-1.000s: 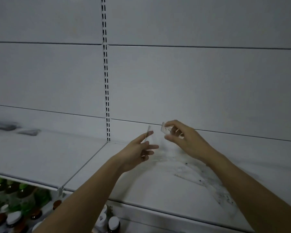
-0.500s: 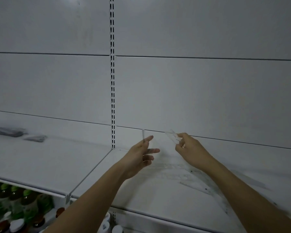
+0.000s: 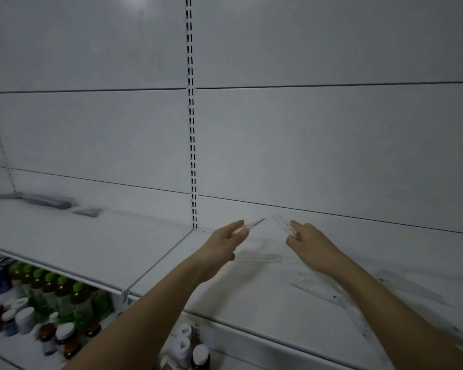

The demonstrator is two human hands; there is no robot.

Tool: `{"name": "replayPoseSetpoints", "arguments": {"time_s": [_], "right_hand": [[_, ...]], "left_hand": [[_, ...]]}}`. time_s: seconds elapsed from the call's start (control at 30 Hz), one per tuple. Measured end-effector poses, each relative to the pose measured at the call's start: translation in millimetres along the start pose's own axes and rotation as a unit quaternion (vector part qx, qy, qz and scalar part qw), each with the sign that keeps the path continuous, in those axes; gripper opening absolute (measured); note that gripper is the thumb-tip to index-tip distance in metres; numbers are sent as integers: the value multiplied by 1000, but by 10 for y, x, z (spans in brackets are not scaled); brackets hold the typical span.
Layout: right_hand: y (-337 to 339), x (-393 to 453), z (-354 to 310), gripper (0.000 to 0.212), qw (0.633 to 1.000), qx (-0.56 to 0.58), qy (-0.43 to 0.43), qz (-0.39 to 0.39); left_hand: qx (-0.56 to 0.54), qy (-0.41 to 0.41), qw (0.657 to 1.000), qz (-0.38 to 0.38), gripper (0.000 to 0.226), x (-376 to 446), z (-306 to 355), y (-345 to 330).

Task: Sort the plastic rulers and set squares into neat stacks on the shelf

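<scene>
My left hand (image 3: 226,243) pinches a small clear plastic piece (image 3: 253,224) between thumb and fingers; its thin edge points right and up. Just to the right, my right hand (image 3: 309,240) grips a clear set square (image 3: 282,222) by one corner, held above the white shelf (image 3: 91,244). Beneath and right of my right forearm lie several clear rulers and set squares (image 3: 329,289), overlapping and hard to tell apart. Two grey stacks (image 3: 42,200) lie far left on the shelf near the back wall.
A slotted upright (image 3: 191,129) divides the white back panel. Below the shelf at left stand green-capped bottles (image 3: 62,295) and several jars (image 3: 24,320); white-capped bottles (image 3: 195,355) stand under the shelf's front edge.
Both hands have moved apart, each keeping its clear piece. The left piece has tipped from upright to nearly flat. The view has shifted, showing more of the left shelf.
</scene>
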State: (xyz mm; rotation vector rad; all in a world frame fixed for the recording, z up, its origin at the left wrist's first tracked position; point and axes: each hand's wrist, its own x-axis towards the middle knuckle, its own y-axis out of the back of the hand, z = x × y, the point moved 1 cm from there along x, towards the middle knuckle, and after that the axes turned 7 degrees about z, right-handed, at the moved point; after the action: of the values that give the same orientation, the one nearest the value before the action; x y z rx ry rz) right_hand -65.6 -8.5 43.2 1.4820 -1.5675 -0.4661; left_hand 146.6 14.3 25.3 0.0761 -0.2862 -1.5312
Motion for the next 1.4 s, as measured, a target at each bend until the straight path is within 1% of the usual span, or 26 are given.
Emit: {"name": "replayPoseSetpoints", "arguments": {"time_s": [0.03,0.07,0.13,0.17,0.3,0.37,0.43,0.53,0.63,0.73,0.8,0.87,0.93,1.0,1.13,1.27,1.4], "right_hand": [[-49,23,-40,14,1000,17,6,8],[-101,47,-83,15,999,37,11,22],[-186,86,-217,28,997,67,15,31],[-233,109,-300,29,997,73,22,24],[-461,212,-728,24,995,74,66,-6],[-641,264,-1012,21,994,69,82,-11],[-857,327,-1307,22,994,70,83,-2],[-1223,430,-1774,33,996,50,68,14],[-1590,487,-2278,36,997,-15,75,6],[-1893,529,-2741,35,994,-62,87,21],[-2109,578,-2997,38,994,-55,89,20],[-2315,639,-3198,41,995,-38,97,-1],[-2504,718,-3353,45,991,-50,121,-26],[-2658,799,-3480,44,990,-52,129,-32],[-2960,1011,-3615,33,995,-31,91,-8],[-3266,1335,-3692,35,995,-52,85,22],[-3620,1710,-3756,35,997,-5,48,52]], "left_hand": [[24,-8,1000,19,57,-12,-9,70],[58,-15,997,42,60,-19,-30,160],[139,-31,987,77,67,-17,-89,368],[176,-42,980,88,69,-21,-115,478],[283,-88,949,109,65,-60,-193,1010],[314,-93,938,114,65,-71,-272,1388],[326,-89,933,122,67,-91,-371,1811],[321,-78,934,139,64,-157,-551,2479],[311,-59,936,157,59,-238,-771,3136],[303,-53,935,177,59,-300,-945,3693],[293,-53,936,187,59,-326,-1041,4020],[283,-49,939,188,59,-320,-1136,4295],[281,-52,939,191,59,-267,-1228,4528],[292,-60,935,194,59,-160,-1311,4725],[302,-54,933,187,61,169,-1505,5012],[323,-44,930,169,62,584,-1695,5216],[337,-42,928,154,59,985,-1854,5375]]}}
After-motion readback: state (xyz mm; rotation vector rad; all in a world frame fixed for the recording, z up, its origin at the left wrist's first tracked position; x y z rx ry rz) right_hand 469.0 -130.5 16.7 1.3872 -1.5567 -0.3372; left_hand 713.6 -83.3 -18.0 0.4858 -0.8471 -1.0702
